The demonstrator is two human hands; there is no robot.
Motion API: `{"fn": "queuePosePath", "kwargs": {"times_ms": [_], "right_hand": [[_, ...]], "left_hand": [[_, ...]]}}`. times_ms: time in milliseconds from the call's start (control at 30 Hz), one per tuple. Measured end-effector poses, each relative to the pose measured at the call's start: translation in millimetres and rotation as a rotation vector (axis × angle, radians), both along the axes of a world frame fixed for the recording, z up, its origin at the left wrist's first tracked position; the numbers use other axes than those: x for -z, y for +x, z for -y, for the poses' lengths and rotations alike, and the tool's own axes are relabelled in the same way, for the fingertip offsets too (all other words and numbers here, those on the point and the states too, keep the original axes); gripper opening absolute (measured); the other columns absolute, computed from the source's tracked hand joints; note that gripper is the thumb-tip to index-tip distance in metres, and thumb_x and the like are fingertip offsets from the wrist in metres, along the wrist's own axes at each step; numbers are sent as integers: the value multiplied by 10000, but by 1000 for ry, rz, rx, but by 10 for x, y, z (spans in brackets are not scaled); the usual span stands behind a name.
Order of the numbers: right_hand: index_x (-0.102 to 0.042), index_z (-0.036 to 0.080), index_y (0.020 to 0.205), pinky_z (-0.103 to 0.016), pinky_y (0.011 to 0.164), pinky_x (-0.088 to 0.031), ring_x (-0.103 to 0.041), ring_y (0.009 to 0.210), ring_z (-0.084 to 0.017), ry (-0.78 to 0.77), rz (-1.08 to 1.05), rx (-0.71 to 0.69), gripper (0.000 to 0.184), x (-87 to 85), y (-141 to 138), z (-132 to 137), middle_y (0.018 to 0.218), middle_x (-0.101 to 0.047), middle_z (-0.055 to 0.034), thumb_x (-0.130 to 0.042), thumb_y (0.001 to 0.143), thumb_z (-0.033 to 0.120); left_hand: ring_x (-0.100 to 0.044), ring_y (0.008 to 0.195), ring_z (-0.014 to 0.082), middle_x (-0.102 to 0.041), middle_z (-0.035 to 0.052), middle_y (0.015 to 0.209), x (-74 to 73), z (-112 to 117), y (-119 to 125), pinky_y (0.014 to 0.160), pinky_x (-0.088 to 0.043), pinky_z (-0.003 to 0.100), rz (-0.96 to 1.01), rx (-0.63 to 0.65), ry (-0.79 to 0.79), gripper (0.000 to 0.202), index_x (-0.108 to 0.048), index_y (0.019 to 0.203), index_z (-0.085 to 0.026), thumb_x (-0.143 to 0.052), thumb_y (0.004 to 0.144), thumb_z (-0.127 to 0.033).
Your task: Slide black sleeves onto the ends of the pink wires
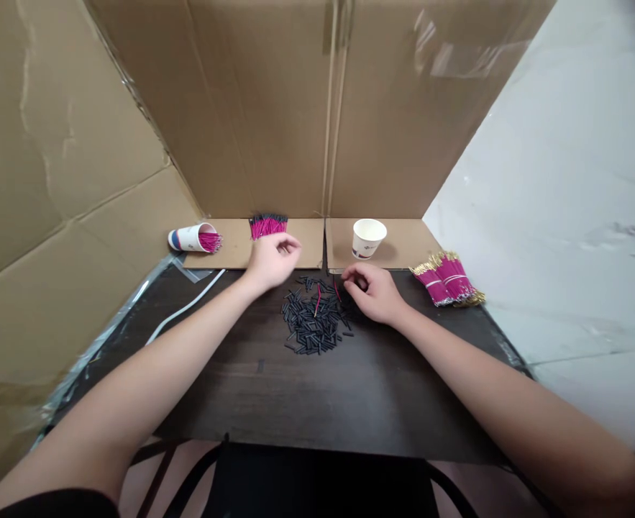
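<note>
My left hand is over the cardboard strip, its fingers curled together; whatever may be between them is hidden. Just behind it lies a bunch of pink wires with black ends. My right hand is low at the right edge of a pile of short black tubes, thumb and fingers closed. A thin pink wire shows right beside its fingertips, but I cannot tell if they grip it. Another pink wire lies across the pile.
A white paper cup stands upright at the back. A tipped cup with pink wires lies at the left. Banded bundles of pink wires with gold ends lie at the right. Cardboard walls enclose the back and left; a white cable crosses the left side.
</note>
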State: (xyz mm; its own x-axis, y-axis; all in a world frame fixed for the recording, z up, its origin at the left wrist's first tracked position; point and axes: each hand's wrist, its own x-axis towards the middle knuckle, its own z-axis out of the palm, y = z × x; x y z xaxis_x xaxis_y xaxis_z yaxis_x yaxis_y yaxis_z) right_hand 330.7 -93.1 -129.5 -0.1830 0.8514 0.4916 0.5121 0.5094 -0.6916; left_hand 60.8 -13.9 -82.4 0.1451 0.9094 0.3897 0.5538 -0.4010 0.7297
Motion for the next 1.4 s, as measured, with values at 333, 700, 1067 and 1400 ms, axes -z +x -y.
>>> {"fn": "queuePosePath", "kwargs": {"times_ms": [333, 700, 1067, 1400], "right_hand": [[-646, 224, 917, -371, 821, -491, -640, 872, -231, 26, 205, -93, 102, 7, -31, 51, 915, -698, -50, -693, 1007, 232], [-612, 222, 948, -413, 843, -504, -634, 925, -273, 19, 372, -27, 104, -17, -84, 128, 983, -685, -97, -650, 1043, 207], [-656, 214, 1024, -416, 812, -526, -668, 916, -275, 22, 413, 26, 41, -17, -60, 152, 1030, -718, -111, -643, 1063, 215], [-602, 225, 942, -408, 806, -510, -630, 880, -267, 61, 352, -7, 100, -18, -81, 149, 941, -669, -89, -618, 1009, 151]], "left_hand": [[-550, 666, 144, -683, 28, 819, 281, 499, 1, 660, -463, 301, -134, 279, 157, 147, -819, 967, -180, -672, 961, -179], [-559, 694, 148, -686, 29, 831, 313, 495, -6, 691, -488, 303, -132, 301, 154, 101, -799, 943, -184, -700, 939, -164], [-576, 715, 153, -705, 40, 868, 329, 484, -4, 720, -508, 322, -118, 314, 159, 105, -794, 948, -182, -692, 945, -160], [-702, 935, 210, -764, 81, 1073, 287, 515, -5, 883, -609, 386, -101, 325, 152, 183, -785, 1148, -186, -753, 969, -202]]}}
